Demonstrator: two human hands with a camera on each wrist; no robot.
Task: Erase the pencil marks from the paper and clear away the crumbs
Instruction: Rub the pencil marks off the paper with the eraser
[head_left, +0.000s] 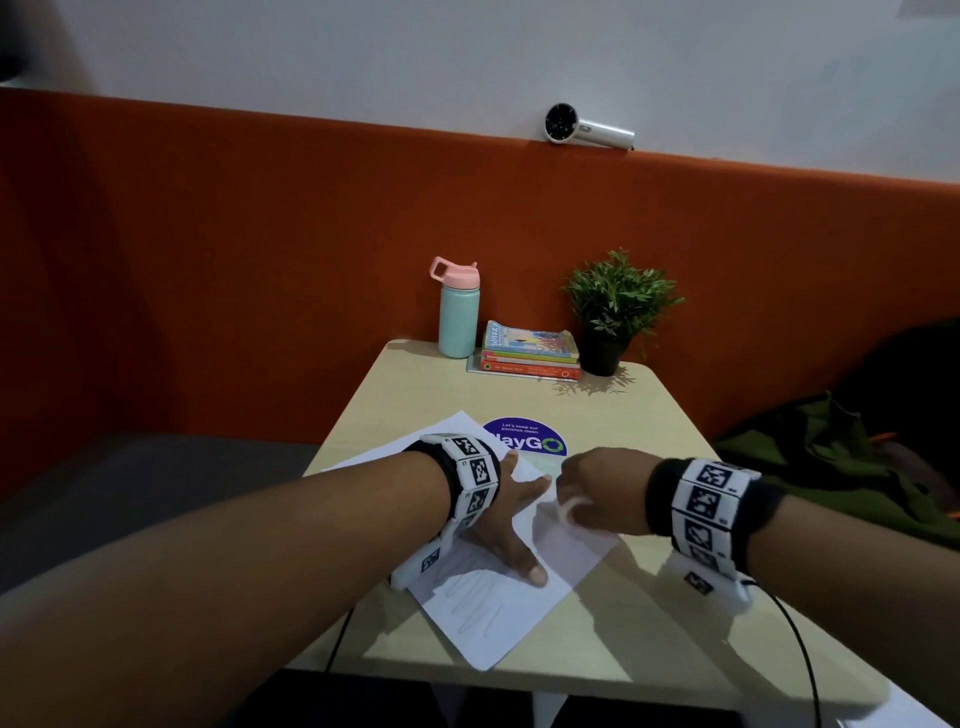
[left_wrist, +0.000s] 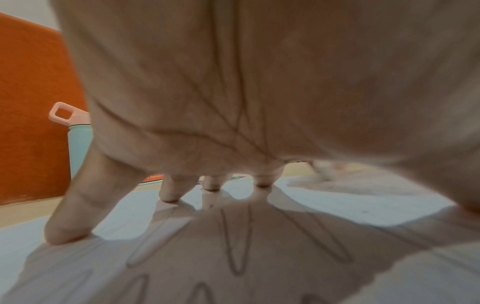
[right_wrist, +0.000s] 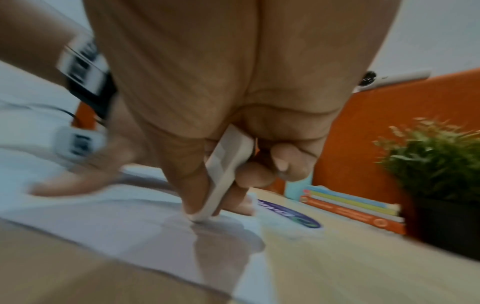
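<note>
A white sheet of paper (head_left: 498, 623) lies askew on the beige table (head_left: 649, 597), with grey zigzag pencil marks (head_left: 472, 608) on its near part. My left hand (head_left: 514, 525) lies flat on the sheet, fingers spread and fingertips (left_wrist: 170, 197) pressing down beside the pencil marks (left_wrist: 237, 246). My right hand (head_left: 592, 499) pinches a white eraser (right_wrist: 223, 176) between thumb and fingers, its lower end touching the paper (right_wrist: 109, 222) near the right edge. The right wrist view is motion-blurred. No crumbs can be made out.
A round blue sticker (head_left: 535, 441) is on the table beyond the paper. At the far end stand a teal bottle with a pink lid (head_left: 457, 312), a stack of books (head_left: 530, 353) and a potted plant (head_left: 613, 312). An orange padded wall (head_left: 260, 260) rises behind. A green bag (head_left: 831, 457) lies right.
</note>
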